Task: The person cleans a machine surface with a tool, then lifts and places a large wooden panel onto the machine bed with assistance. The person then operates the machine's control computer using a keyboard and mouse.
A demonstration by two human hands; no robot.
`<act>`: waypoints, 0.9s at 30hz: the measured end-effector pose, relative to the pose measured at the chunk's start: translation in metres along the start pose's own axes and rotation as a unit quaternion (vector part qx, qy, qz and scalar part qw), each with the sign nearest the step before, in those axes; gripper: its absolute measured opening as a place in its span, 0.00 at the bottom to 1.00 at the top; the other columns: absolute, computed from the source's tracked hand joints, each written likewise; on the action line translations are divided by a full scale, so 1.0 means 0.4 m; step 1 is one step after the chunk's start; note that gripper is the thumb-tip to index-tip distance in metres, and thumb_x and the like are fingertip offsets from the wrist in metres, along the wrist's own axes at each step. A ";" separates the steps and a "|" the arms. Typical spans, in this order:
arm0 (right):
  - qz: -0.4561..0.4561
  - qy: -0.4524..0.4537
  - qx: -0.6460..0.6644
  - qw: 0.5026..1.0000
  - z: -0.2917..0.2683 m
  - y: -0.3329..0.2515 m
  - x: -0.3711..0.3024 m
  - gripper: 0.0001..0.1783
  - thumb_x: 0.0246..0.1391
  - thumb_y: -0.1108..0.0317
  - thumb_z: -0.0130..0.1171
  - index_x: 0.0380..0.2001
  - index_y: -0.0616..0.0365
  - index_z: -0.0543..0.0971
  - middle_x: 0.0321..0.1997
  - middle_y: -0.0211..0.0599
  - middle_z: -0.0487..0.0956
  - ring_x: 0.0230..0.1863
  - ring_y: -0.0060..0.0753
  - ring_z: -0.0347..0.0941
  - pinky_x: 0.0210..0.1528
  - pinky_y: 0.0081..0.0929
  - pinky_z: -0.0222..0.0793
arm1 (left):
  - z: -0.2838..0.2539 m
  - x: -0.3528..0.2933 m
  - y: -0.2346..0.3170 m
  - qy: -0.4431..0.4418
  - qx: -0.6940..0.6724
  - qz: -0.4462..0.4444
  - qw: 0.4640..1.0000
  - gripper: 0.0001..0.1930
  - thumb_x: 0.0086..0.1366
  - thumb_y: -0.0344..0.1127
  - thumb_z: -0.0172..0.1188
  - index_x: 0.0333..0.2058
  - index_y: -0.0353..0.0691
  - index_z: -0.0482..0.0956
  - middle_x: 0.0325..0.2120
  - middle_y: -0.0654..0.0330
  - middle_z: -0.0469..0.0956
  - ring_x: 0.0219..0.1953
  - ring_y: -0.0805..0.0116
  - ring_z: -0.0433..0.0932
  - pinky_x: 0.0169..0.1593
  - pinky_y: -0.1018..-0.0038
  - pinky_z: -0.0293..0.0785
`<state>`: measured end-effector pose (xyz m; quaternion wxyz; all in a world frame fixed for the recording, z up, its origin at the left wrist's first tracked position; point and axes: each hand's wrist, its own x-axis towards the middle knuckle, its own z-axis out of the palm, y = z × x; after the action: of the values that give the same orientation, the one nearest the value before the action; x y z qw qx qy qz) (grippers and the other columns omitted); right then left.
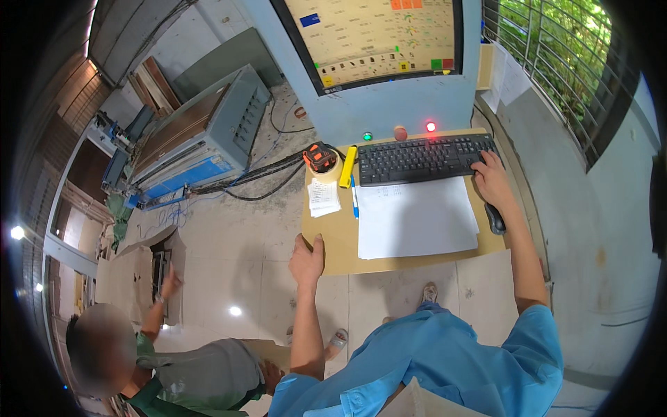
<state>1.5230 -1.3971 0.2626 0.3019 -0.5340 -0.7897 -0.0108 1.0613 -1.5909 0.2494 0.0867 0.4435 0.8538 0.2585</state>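
Note:
My right hand (495, 179) lies over the number pad at the right end of a black keyboard (417, 158), fingers stretched out on the keys. Below that wrist a black computer mouse (495, 219) is partly covered by my forearm. My left hand (306, 260) grips the left front corner of the tan desk board (333, 243), its thumb on top and the other fingers partly hidden. Between the hands lies a stack of white paper (417, 222) with a little writing at the top. A blue pen (355, 197) lies along its left edge.
A yellow utility knife (347, 167), a tape measure (320, 157) on a tape roll (324, 172) and small slips (324, 198) sit at the board's left. Behind stand a lit monitor (382, 42) and buttons (400, 133). A co-worker (201, 372) reaches toward a cardboard box (132, 274) at lower left.

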 end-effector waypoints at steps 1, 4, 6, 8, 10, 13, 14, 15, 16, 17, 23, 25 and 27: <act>0.002 0.006 -0.001 1.000 -0.002 0.000 -0.002 0.16 0.53 0.73 0.55 0.45 0.58 0.83 0.64 0.61 0.71 0.69 0.67 0.61 0.71 0.51 0.59 | -0.001 -0.001 0.002 0.001 -0.001 -0.006 1.000 0.29 0.68 0.58 0.53 0.54 0.38 0.74 0.42 0.44 0.84 0.45 0.44 0.83 0.48 0.53 0.77; 0.002 -0.003 0.001 1.000 -0.005 -0.006 -0.002 0.16 0.53 0.74 0.55 0.45 0.59 0.82 0.65 0.61 0.71 0.69 0.67 0.61 0.71 0.50 0.59 | -0.006 -0.004 0.006 -0.007 -0.001 -0.014 1.000 0.28 0.68 0.57 0.54 0.54 0.38 0.74 0.42 0.44 0.84 0.44 0.44 0.83 0.48 0.53 0.77; 0.002 -0.004 -0.003 1.000 -0.009 -0.011 0.000 0.16 0.54 0.73 0.55 0.46 0.59 0.82 0.65 0.60 0.71 0.69 0.66 0.61 0.71 0.49 0.59 | -0.006 -0.004 0.005 -0.006 -0.010 -0.006 1.000 0.29 0.68 0.57 0.54 0.54 0.38 0.74 0.42 0.44 0.84 0.44 0.44 0.83 0.48 0.53 0.76; 0.022 -0.020 -0.016 0.999 -0.017 -0.015 -0.004 0.17 0.55 0.72 0.55 0.48 0.59 0.81 0.65 0.60 0.71 0.69 0.65 0.61 0.70 0.48 0.60 | -0.004 -0.003 0.002 -0.008 -0.021 -0.007 1.000 0.29 0.68 0.57 0.54 0.56 0.38 0.74 0.42 0.44 0.84 0.45 0.43 0.83 0.50 0.54 0.76; 0.014 0.039 0.042 0.998 -0.028 -0.013 -0.016 0.18 0.58 0.71 0.55 0.51 0.59 0.80 0.65 0.60 0.71 0.69 0.64 0.62 0.70 0.47 0.60 | -0.001 -0.002 -0.003 -0.005 -0.022 -0.015 1.000 0.30 0.68 0.57 0.54 0.56 0.37 0.73 0.43 0.43 0.84 0.46 0.43 0.82 0.50 0.54 0.76; 0.080 0.092 0.100 0.988 -0.045 0.007 -0.056 0.19 0.60 0.70 0.54 0.54 0.58 0.78 0.65 0.60 0.71 0.68 0.62 0.64 0.70 0.46 0.60 | 0.008 0.003 -0.011 -0.012 -0.022 -0.013 1.000 0.30 0.68 0.56 0.54 0.56 0.36 0.73 0.45 0.42 0.83 0.47 0.42 0.82 0.50 0.54 0.76; 0.105 0.109 0.112 0.982 -0.047 0.017 -0.070 0.19 0.60 0.69 0.54 0.54 0.58 0.78 0.65 0.60 0.71 0.67 0.62 0.64 0.70 0.46 0.60 | 0.011 0.005 -0.013 -0.014 -0.023 -0.012 1.000 0.30 0.68 0.56 0.54 0.57 0.36 0.72 0.45 0.42 0.83 0.48 0.42 0.82 0.51 0.54 0.76; 0.114 0.119 0.123 0.979 -0.047 0.027 -0.084 0.19 0.61 0.69 0.54 0.54 0.58 0.78 0.65 0.59 0.71 0.67 0.62 0.65 0.70 0.46 0.60 | 0.014 0.005 -0.016 -0.020 -0.025 -0.011 0.999 0.31 0.68 0.56 0.55 0.59 0.36 0.72 0.46 0.42 0.82 0.48 0.41 0.81 0.51 0.54 0.75; 0.129 0.124 0.110 0.978 -0.047 0.038 -0.093 0.19 0.60 0.69 0.54 0.53 0.59 0.78 0.66 0.58 0.71 0.67 0.61 0.65 0.69 0.45 0.60 | 0.017 0.004 -0.019 -0.019 -0.024 0.001 1.000 0.31 0.69 0.56 0.54 0.59 0.37 0.71 0.47 0.42 0.82 0.49 0.41 0.81 0.52 0.54 0.75; 0.145 0.120 0.104 0.977 -0.049 0.049 -0.101 0.19 0.59 0.69 0.54 0.53 0.59 0.78 0.66 0.57 0.71 0.67 0.61 0.65 0.69 0.45 0.60 | 0.020 0.004 -0.021 -0.012 -0.033 0.011 0.999 0.31 0.69 0.56 0.54 0.60 0.37 0.71 0.48 0.42 0.82 0.50 0.41 0.81 0.52 0.54 0.75; 0.166 0.087 0.077 0.979 -0.048 0.096 -0.066 0.18 0.58 0.70 0.53 0.51 0.59 0.80 0.64 0.58 0.72 0.66 0.61 0.66 0.68 0.47 0.62 | 0.028 0.010 -0.028 0.023 -0.024 0.026 0.999 0.31 0.69 0.56 0.54 0.60 0.37 0.72 0.47 0.43 0.82 0.50 0.41 0.81 0.53 0.54 0.75; 0.145 0.078 0.057 0.985 -0.046 0.113 -0.042 0.17 0.58 0.70 0.53 0.49 0.59 0.81 0.63 0.59 0.73 0.65 0.61 0.67 0.68 0.47 0.62 | 0.026 0.009 -0.024 0.020 -0.024 0.024 0.999 0.31 0.69 0.57 0.54 0.60 0.36 0.72 0.47 0.42 0.82 0.50 0.41 0.81 0.52 0.54 0.75; 0.114 0.068 0.028 0.991 -0.036 0.128 -0.017 0.16 0.58 0.70 0.53 0.47 0.60 0.82 0.60 0.60 0.74 0.64 0.61 0.67 0.67 0.47 0.62 | 0.023 0.007 -0.018 0.019 -0.017 0.020 0.999 0.32 0.69 0.58 0.54 0.60 0.36 0.72 0.46 0.42 0.82 0.50 0.41 0.81 0.52 0.54 0.75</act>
<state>1.5747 -1.3857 0.2553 0.3689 -0.6099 -0.7013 0.0102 1.0581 -1.5888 0.2383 0.0728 0.4537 0.8418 0.2833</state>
